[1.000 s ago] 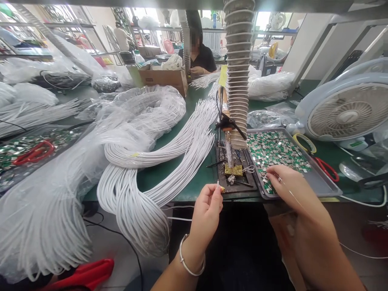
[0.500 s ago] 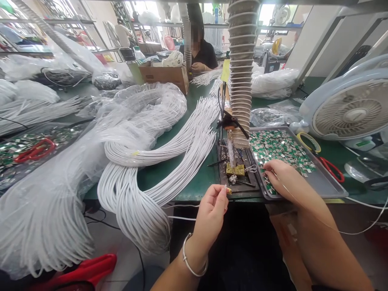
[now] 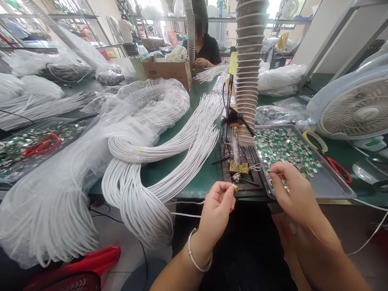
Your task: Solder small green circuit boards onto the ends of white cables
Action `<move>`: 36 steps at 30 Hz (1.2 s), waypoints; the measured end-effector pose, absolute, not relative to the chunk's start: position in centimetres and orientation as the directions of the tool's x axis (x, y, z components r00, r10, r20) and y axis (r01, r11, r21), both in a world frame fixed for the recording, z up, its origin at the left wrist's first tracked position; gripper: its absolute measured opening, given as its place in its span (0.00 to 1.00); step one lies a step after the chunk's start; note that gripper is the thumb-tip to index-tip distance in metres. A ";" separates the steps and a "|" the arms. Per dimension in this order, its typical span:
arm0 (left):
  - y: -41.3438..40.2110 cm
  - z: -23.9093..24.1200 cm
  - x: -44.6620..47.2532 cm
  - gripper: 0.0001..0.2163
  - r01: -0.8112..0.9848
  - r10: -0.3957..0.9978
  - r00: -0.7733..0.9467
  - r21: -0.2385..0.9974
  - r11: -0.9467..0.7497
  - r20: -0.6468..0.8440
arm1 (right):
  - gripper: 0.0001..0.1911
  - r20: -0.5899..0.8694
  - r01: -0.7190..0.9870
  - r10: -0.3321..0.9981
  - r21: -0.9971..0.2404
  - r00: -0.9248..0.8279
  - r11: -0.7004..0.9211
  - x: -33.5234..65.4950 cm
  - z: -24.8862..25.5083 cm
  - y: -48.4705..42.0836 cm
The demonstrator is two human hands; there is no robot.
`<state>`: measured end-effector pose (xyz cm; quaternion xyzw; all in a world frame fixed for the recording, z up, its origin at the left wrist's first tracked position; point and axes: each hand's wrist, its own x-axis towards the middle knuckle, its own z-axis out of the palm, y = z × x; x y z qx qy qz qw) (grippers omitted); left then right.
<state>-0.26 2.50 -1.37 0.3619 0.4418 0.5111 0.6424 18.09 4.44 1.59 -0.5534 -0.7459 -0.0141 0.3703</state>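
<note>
Pinched between the thumb and fingers of my left hand [image 3: 218, 204] is a white cable [image 3: 188, 215], which trails off to the left beneath the bench edge. A small yellowish piece [image 3: 235, 188] shows beside those fingertips; I cannot tell whether it is held. Just beyond is a soldering iron [image 3: 235, 151], clamped tip down over a yellow sponge [image 3: 238, 167]. My right hand [image 3: 292, 190] is closed in a pinch at the front of a grey tray [image 3: 332, 184] of small green and silver connector boards [image 3: 285, 147]. A thin wire [image 3: 368, 240] runs back along the right forearm; the fingertips partly hide what they grip.
A ribbed extraction hose [image 3: 248, 72] hangs behind the iron. Bundled white cables [image 3: 138, 202] cover the left side and overhang the edge. Red-handled scissors [image 3: 339, 169], a tape roll [image 3: 315, 140] and a fan [image 3: 360, 111] stand right. Another person [image 3: 206, 50] sits opposite.
My right hand has lifted and drawn back from the boards in the tray, now pinching something thin. The left hand keeps its pinch near the iron. The view has shifted slightly.
</note>
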 end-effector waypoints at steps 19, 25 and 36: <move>2.2 0.1 0.0 0.06 -0.361 0.994 0.092 0.928 0.095 -0.065 | 0.06 0.548 0.593 0.825 -0.621 -0.138 0.512 13.1 0.8 2.7; 2.3 0.0 0.0 0.06 -0.327 0.995 0.097 0.943 0.058 -0.028 | 0.05 0.553 0.560 0.822 -0.642 -0.134 0.523 13.0 0.6 2.7; 2.4 0.1 0.2 0.06 -0.310 0.993 0.071 0.944 0.110 -0.093 | 0.10 0.670 0.567 0.737 -0.573 -0.092 0.592 13.0 -0.8 2.7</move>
